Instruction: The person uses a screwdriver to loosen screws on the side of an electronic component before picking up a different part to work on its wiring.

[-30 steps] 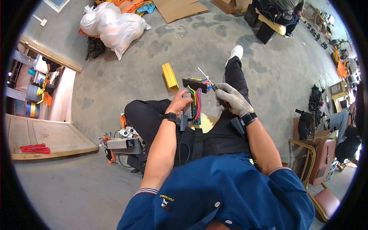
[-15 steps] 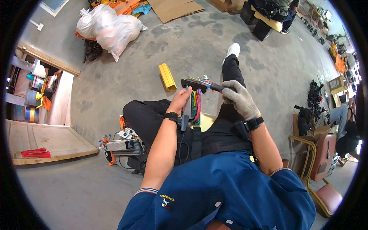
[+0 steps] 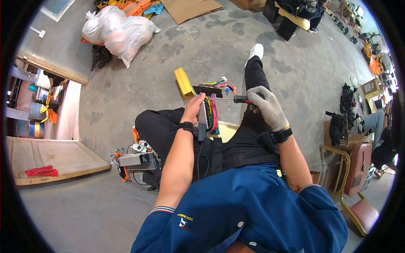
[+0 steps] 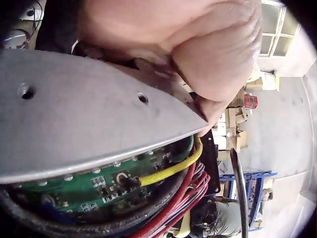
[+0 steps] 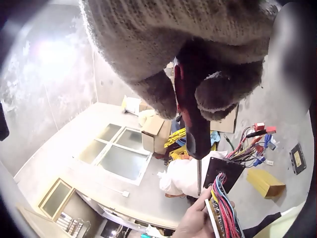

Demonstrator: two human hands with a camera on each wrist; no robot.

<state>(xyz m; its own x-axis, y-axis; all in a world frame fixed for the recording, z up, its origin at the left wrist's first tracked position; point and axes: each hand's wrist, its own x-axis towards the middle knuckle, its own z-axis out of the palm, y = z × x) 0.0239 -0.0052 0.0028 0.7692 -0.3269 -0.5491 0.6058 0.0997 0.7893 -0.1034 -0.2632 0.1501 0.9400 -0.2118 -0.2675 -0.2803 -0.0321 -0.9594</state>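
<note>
My bare left hand [image 3: 194, 109] grips a circuit board assembly by its grey metal side plate [image 4: 89, 114], which has screw holes. The green board [image 4: 94, 191] carries yellow, red and black wires along it. A black end plate [image 5: 223, 174] sits at its far end, with a bundle of coloured connectors [image 5: 257, 144] beyond. In a knitted glove, my right hand [image 3: 266, 109] holds a screwdriver [image 3: 241, 99] by its black and red handle. Its shaft points left, and the tip lies close to my left fingers and the end plate in the head view.
A yellow rectangular housing [image 3: 184, 83] lies on the floor just past the assembly. Beside my left knee sits a finned metal unit [image 3: 137, 161] with cables. White bags [image 3: 122, 36] and flat cardboard [image 3: 190, 9] lie farther off; a chair [image 3: 356, 168] stands at right.
The screwdriver has swung from pointing up and left to lying nearly level, its tip now near the left fingers. My left fingers have closed nearer the end plate.
</note>
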